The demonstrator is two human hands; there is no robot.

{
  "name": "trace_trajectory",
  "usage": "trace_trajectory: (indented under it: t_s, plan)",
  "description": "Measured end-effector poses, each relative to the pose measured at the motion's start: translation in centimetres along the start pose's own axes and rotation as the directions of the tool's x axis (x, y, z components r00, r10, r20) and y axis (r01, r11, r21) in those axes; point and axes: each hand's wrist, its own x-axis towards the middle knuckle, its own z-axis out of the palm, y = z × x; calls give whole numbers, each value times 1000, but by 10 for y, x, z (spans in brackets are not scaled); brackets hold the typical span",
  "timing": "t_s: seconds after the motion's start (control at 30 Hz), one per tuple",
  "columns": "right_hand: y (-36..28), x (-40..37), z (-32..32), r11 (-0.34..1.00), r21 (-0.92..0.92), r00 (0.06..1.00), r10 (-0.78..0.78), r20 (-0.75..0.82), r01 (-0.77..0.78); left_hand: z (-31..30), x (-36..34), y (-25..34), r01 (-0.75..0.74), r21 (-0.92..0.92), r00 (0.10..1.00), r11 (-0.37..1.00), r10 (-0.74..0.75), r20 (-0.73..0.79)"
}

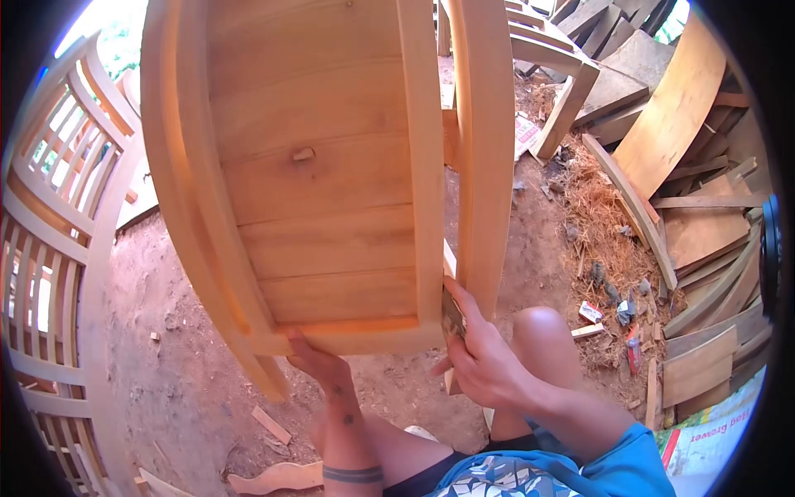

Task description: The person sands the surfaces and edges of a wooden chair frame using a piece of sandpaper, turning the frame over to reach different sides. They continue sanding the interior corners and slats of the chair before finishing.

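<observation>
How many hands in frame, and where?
2: left hand at the bottom edge of the wooden panel, right hand at its lower right side. Some left fingers are hidden.

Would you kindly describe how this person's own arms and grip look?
The left grip and right grip are ungloved. The left forearm bears small dark marks and, farther up, dark bands, perhaps tattoos. A blue sleeve ends above the right forearm, where no markings are visible.
</observation>
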Motion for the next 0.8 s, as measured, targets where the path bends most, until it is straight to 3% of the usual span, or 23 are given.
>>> trace_trajectory:
  t_s: [0.1,0.2,0.27,0.4,0.5,0.6,0.7,0.8]
  plan:
    - [26,20,-3,980,-193,999,-46,-26,40,2,-4,3,63,5,998,998,-63,-28]
    - [21,17,3,1000,-7,999,-18,-37,18,0,-1,5,118,8,992,993,-118,-37]
    - [11,9,3,999,45,999,-8,-42,10,0,2,4,72,-5,997,997,-72,25]
    - [21,31,1,998,-9,997,63,-40,-63,-1,-1,3,84,5,996,996,-83,-24]
    - [8,6,5,998,55,1000,-14,-22,15,0,1,2,72,1,997,997,-72,-26]
    - [22,14,1,994,-88,997,-71,-14,69,-7,2,-3,56,21,998,998,-56,-12]
    - [23,25,1,983,-176,999,52,-12,-53,-6,2,-2,89,34,996,995,-88,-29]
    - [3,0,4,1000,17,1000,0,-9,0,-5,3,-1,68,-29,997,997,-67,41]
